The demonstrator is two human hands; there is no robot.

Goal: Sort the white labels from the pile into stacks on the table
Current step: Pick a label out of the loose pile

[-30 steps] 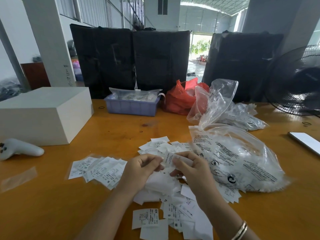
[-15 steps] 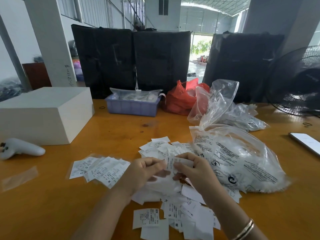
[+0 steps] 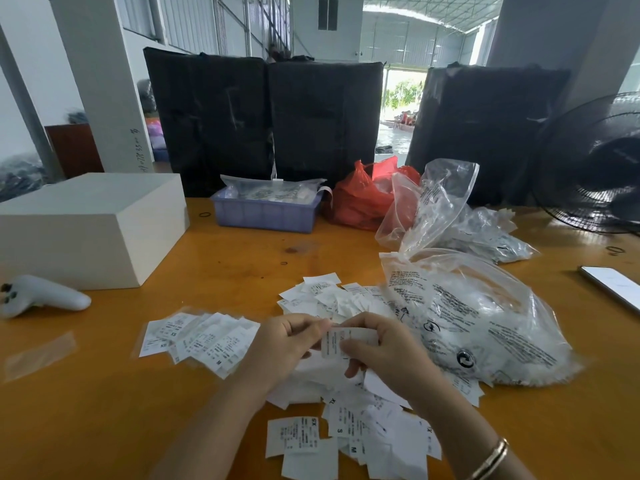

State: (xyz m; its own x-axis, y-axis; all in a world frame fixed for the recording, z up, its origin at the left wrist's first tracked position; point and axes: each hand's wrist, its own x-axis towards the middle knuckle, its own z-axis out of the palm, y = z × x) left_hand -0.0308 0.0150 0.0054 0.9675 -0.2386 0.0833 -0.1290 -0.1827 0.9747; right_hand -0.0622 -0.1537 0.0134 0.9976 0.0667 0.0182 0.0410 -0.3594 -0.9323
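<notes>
In the head view, the left hand (image 3: 287, 344) and right hand (image 3: 384, 351) both pinched one white label (image 3: 337, 341) between curled fingers, held just above the loose pile of labels (image 3: 367, 420) on the orange table (image 3: 104, 410). A fanned stack of labels (image 3: 201, 337) lay to the left, and a clear bag of labels (image 3: 485, 320) lay to the right.

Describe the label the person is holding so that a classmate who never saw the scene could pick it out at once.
Start at the big clear printed bag on the orange table; just left of it both hands meet above the loose pile. The held label is pinched between the left hand and right hand, the only one lifted off the table.
</notes>
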